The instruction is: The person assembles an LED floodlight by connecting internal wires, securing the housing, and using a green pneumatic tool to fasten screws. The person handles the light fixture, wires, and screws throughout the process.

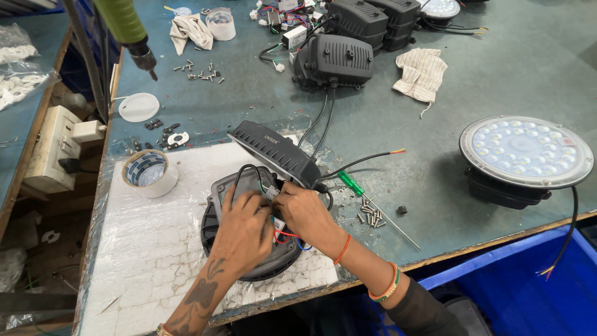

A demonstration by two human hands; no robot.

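Your left hand (244, 231) and right hand (305, 211) pinch thin wires (283, 233) inside the round black ribbed lamp housing (273, 264), beside its open hinged lid (277, 152)

tape roll (150, 173) | green screwdriver (352, 184) | finished round lamp (526, 153) | cloth (421, 73)

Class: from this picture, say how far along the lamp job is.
Done: one finished lamp stands at right. In hand: the left hand and right hand work wires inside an open lamp housing, its black cover tipped back. Left: cover unfastened; loose screws, green screwdriver nearby.
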